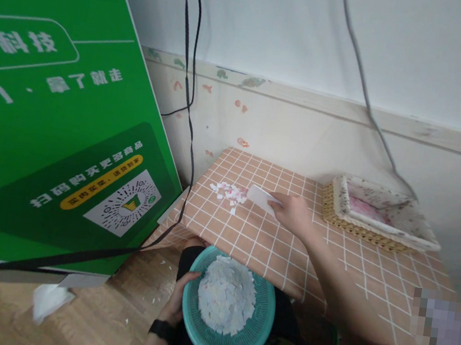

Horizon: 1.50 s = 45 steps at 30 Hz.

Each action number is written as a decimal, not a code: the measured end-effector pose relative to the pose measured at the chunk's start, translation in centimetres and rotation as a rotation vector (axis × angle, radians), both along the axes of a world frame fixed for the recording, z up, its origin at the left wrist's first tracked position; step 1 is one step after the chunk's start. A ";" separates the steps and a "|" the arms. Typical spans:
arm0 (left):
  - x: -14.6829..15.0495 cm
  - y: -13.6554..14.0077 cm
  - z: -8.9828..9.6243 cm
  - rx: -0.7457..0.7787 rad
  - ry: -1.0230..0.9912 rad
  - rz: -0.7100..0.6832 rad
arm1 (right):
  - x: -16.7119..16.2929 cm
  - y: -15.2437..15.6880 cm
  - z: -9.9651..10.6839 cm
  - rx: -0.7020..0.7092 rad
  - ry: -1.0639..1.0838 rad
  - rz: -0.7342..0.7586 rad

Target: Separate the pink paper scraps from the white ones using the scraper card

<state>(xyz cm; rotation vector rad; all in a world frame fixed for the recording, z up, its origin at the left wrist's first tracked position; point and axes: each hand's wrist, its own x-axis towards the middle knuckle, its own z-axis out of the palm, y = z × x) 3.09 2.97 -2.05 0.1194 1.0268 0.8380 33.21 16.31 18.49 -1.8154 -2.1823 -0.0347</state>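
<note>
My right hand [293, 212] grips a flat white card-like piece [261, 198] held low over the table. Its far end is beside a small spread of white and pink paper scraps [230, 193] on the checked tablecloth. Below the table edge, my left hand [181, 293] holds the rim of a round teal plastic basket [265, 313] resting at my lap. A heap of small white paper scraps [228, 295] lies inside the basket. The left fingers are partly hidden by the rim.
A lined wicker basket [378, 214] with something pink in it stands at the table's right back. Left is a large green printed panel [51, 115]. Black cables [190, 93] hang before the wall. A white plastic bag [50, 301] and stray scraps lie on the floor.
</note>
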 end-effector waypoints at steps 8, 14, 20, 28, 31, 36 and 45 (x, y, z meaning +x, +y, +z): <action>0.2 0.0 0.4 -0.028 -0.031 -0.006 | -0.2 0.7 -0.1 -0.012 -0.027 0.020; 0.2 0.0 0.6 -0.014 -0.035 -0.008 | -0.1 1.5 0.1 -0.018 -0.022 0.030; 0.0 0.0 0.4 -0.015 -0.024 -0.017 | 0.4 0.9 1.2 -0.076 -0.029 0.126; -0.1 0.0 0.1 -0.007 -0.011 -0.024 | 0.2 0.7 1.4 -0.075 0.013 0.162; -0.1 0.0 0.1 -0.013 -0.029 -0.028 | -0.1 0.9 1.1 -0.066 0.041 0.171; 0.0 0.0 0.0 -0.027 -0.044 0.013 | -0.4 1.3 0.9 -0.066 0.100 0.191; 0.0 -0.1 0.3 -0.003 -0.036 0.009 | -0.4 1.5 1.2 -0.084 0.091 0.264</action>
